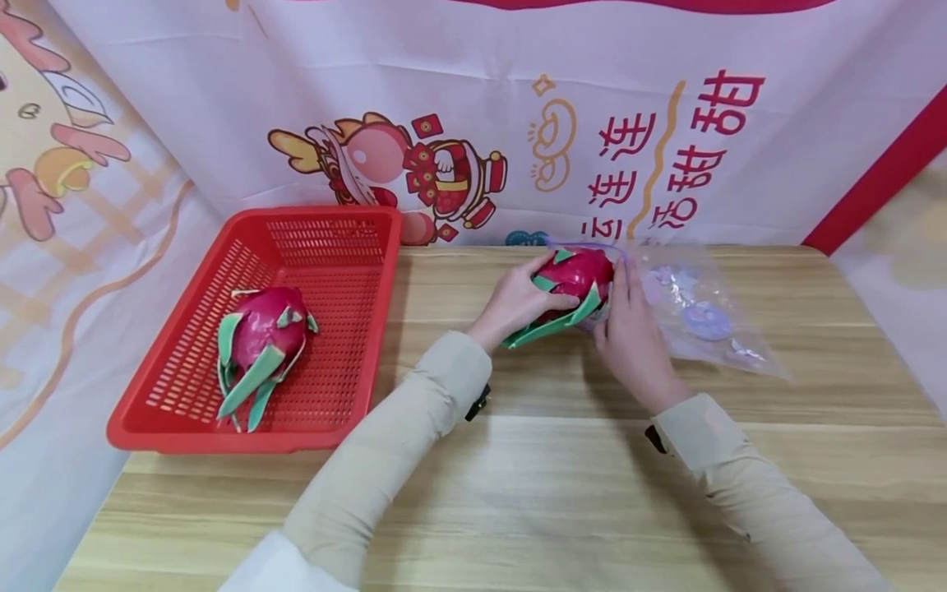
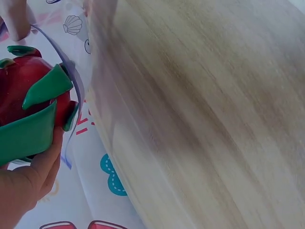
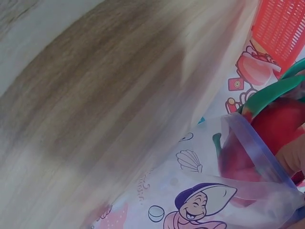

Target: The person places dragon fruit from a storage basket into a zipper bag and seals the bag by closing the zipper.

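Left hand: the left hand [image 1: 521, 302] is gripping a glossy, rounded magenta dragon fruit with green leaf-like scales [image 1: 588, 267], thumb lying across its top, fingers spreading only as wide as the fruit.
Right hand: the right hand [image 1: 635, 341] is pinching, as far as I am seeing, the mouth of a clear, thin plastic bag with a bluish-purple rim [image 1: 728, 329]; the exact thumb contact is not showing.
Held fruit: sitting between both hands at the far side of the pale wood-grain tabletop [image 1: 533, 493]; one end is showing red through the bag film, the leafy end is sticking out.
Bag: trailing away to the right, lying printed and crinkled.
Basket: a red rectangular plastic basket with perforated walls [image 1: 237, 441] is standing at left, holding a second magenta, green-scaled fruit [image 1: 268, 329].
Done: the rim is reaching around part of the held fruit; bagging is looking partway along, by my judgement.
Left: the leafy end is needing to go inside; the basket fruit is lying unbagged.
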`<state>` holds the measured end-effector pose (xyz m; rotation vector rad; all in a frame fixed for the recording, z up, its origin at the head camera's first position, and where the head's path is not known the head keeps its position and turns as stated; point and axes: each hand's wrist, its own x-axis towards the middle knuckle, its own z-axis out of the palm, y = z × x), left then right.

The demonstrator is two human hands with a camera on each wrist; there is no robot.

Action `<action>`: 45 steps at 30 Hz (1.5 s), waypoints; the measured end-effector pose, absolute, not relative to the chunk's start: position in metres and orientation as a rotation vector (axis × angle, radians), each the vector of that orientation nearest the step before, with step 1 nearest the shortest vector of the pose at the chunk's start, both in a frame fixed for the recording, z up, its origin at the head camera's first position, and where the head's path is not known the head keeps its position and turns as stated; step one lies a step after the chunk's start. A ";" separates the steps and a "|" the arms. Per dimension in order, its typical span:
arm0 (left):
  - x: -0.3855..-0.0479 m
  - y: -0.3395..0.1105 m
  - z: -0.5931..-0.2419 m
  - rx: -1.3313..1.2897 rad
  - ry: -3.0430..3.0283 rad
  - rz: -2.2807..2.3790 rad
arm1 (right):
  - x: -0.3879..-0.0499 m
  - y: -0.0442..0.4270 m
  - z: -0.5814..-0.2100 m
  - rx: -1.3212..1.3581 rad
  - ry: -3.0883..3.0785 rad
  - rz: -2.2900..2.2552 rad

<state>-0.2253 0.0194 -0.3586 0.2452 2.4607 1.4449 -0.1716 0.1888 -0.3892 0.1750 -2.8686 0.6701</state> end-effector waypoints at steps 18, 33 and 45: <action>-0.231 0.029 -0.377 0.132 2.455 1.503 | -0.168 0.186 -0.390 0.190 -2.907 0.582; -0.235 0.030 -0.384 0.219 2.504 1.404 | -0.166 0.185 -0.394 0.204 -2.920 0.604; -0.239 0.024 -0.389 0.233 2.406 1.395 | -0.166 0.188 -0.398 0.250 -2.859 0.613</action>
